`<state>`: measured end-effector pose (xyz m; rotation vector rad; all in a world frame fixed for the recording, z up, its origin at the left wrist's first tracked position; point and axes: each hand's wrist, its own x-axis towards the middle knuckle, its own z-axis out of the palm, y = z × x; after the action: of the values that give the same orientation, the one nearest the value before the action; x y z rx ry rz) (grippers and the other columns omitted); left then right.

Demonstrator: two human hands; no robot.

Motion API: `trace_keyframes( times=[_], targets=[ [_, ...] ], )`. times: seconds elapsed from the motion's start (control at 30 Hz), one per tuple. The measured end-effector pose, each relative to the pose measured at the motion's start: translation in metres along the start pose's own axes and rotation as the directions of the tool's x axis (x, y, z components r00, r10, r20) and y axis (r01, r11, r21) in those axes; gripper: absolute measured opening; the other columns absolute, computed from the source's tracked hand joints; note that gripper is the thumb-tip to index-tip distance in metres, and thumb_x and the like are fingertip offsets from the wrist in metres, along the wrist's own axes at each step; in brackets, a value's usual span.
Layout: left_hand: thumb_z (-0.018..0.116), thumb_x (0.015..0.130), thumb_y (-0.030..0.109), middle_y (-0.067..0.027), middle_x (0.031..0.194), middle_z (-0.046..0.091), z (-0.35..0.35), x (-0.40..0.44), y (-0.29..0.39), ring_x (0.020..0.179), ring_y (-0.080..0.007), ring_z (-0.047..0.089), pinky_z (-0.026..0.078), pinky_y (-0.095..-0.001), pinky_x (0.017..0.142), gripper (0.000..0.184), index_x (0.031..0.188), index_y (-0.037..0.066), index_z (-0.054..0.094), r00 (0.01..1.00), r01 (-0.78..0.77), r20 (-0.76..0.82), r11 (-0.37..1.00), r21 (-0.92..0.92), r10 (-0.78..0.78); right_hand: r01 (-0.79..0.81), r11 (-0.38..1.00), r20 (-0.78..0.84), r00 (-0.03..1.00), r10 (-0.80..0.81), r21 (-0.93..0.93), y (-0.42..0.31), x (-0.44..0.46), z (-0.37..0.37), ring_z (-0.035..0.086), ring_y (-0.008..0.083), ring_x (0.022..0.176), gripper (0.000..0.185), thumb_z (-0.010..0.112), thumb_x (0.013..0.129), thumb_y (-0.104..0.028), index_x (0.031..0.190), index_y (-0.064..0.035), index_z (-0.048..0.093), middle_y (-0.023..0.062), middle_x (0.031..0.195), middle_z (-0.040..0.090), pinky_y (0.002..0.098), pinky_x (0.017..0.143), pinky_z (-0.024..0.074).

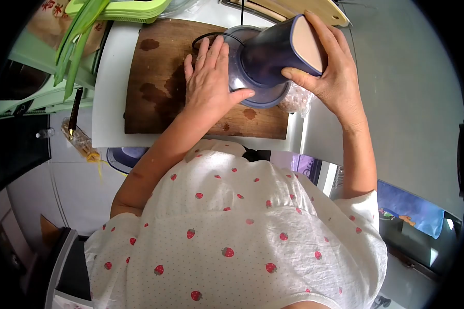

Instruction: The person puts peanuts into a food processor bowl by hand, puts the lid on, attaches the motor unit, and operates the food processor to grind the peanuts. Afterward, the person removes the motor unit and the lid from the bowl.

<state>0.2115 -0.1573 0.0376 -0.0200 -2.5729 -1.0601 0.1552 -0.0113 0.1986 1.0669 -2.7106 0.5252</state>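
An electric food chopper stands on the wooden cutting board (162, 67). Its dark blue motor unit (268, 54) is tilted, with the cream-coloured top facing right. Around that top end curls my right hand (335, 67), thumb at the front and fingers over the far side. Under the motor unit is the round, clear, blue-tinted bowl or lid (265, 97); what it contains is hidden. My left hand (206, 80) rests against its left side with fingers stretched and spread, the thumb lying over the rim. A black cord (211, 34) loops behind the left fingertips.
A clear bag of pinkish pieces (296, 99) lies right of the chopper. Green onions (80, 44) hang over a green basket (131, 10) at the upper left. A light wooden board (314, 9) is at the back. The grey countertop (412, 103) extends rightward.
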Motion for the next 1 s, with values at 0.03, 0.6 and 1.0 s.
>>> trace_keyframes(
  times=[0.03,0.6,1.0],
  targets=[
    [0.08,0.061,0.04,-0.0145,0.144,0.031,0.0,0.0,0.0,0.136,-0.0312,0.022,0.021,-0.0538,0.105,0.095,0.132,-0.004,0.037,1.0,0.007,0.003,1.0,0.009,-0.007,-0.007,1.0,0.024,1.0,0.007,-0.003,-0.001,0.0,-0.001,0.055,0.0275,0.107,0.088,0.086,0.053,-0.029,0.131,-0.0124,0.047,0.0138,0.119,0.051,0.0371,0.091,0.0477],
    [0.079,0.06,0.044,-0.0132,0.144,0.032,0.003,-0.001,0.0,0.135,-0.0304,0.024,0.019,-0.0553,0.106,0.096,0.132,-0.004,0.038,1.0,0.002,0.012,0.998,0.059,-0.003,-0.047,0.965,-0.114,0.993,0.018,-0.258,-0.014,-0.009,0.014,0.058,0.0343,0.097,0.089,0.081,0.059,-0.043,0.132,-0.0068,0.044,0.0196,0.111,0.052,0.0391,0.083,0.0504],
    [0.08,0.06,0.041,-0.0128,0.145,0.031,0.001,-0.001,0.001,0.136,-0.0297,0.023,0.02,-0.0548,0.105,0.095,0.133,-0.003,0.037,0.998,0.044,0.034,0.998,0.049,-0.046,-0.019,0.93,0.202,0.974,0.1,-0.367,-0.024,0.015,-0.018,0.057,0.0361,0.102,0.093,0.077,0.057,-0.052,0.13,-0.0037,0.044,0.0191,0.114,0.055,0.04,0.084,0.0482]
  ],
)
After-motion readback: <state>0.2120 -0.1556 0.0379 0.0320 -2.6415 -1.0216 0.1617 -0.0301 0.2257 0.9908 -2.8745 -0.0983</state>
